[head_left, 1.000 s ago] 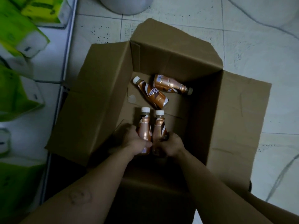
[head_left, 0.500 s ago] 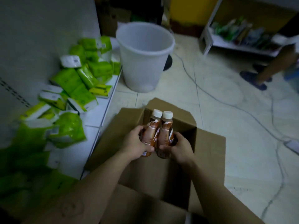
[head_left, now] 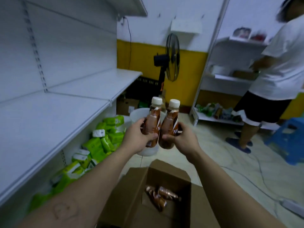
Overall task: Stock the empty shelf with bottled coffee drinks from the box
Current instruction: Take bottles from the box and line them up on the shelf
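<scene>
My left hand (head_left: pixel 137 138) grips one brown coffee bottle (head_left: pixel 152 118) with a white cap. Beside it my right hand (head_left: pixel 185 139) grips a second such bottle (head_left: pixel 169 124). Both bottles are upright, side by side, raised in front of me above the floor. The open cardboard box (head_left: pixel 131 195) sits on the floor below my arms, with two more bottles (head_left: pixel 158 195) lying inside. The bare white shelf (head_left: pixel 49 112) runs along my left at about the height of my hands.
Green tissue packs (head_left: pixel 98 142) are piled on the lowest shelf at left. A white bucket (head_left: pixel 136 115) stands behind the bottles, a black fan (head_left: pixel 171 58) farther back. A person in a white shirt (head_left: pixel 278 71) stands at right by another shelf; a blue stool (head_left: pixel 289 134) is there.
Both hands lifted the two bottles out of the box and up to shelf height. My view rose from the box interior to the room and the shelf.
</scene>
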### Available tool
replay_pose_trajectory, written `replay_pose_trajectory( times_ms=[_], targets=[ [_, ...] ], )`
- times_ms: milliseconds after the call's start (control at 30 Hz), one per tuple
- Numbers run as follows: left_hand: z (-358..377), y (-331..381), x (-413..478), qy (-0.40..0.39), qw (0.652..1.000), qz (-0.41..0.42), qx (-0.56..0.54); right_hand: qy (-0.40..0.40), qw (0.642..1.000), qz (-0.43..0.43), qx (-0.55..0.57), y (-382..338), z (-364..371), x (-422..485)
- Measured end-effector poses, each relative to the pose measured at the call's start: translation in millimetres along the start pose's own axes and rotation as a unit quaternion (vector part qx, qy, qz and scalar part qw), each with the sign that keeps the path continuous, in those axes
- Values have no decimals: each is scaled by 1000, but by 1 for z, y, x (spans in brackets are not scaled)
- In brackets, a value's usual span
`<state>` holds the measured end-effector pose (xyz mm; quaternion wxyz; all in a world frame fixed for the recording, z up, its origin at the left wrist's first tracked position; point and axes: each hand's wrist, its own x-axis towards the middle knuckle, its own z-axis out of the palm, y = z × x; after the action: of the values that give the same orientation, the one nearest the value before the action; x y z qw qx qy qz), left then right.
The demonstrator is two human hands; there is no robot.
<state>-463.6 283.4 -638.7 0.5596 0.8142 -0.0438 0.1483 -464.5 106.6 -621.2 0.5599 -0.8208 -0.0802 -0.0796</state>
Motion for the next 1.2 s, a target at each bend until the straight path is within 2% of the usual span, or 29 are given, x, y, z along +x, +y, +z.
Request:
replay_pose_trajectory(
  times_ms=[133, 300, 567, 800, 967, 1200],
  targets=[
    [-46, 54, -4, 65, 996, 57, 18, 15, 998, -55, -23, -67, -5, -10],
    [-95, 93, -24, 130, 989, 69, 25, 9, 995, -99, -18, -130, 8, -24],
    [-154, 104, -49, 165, 980, 54, 98, -2, 990, -140, -14, -159, 57, -33],
    [-221, 87, -87, 259, 952, -19, 165, -107, 981, -162, 26, -178, 139, -34],
    [-272, 74, -136, 320, 921, -75, 206, -221, 956, -185, 58, -203, 205, -45],
    [-328, 78, -223, 428, 826, -164, 329, -368, 900, -202, 115, -235, 291, -107]
  ],
)
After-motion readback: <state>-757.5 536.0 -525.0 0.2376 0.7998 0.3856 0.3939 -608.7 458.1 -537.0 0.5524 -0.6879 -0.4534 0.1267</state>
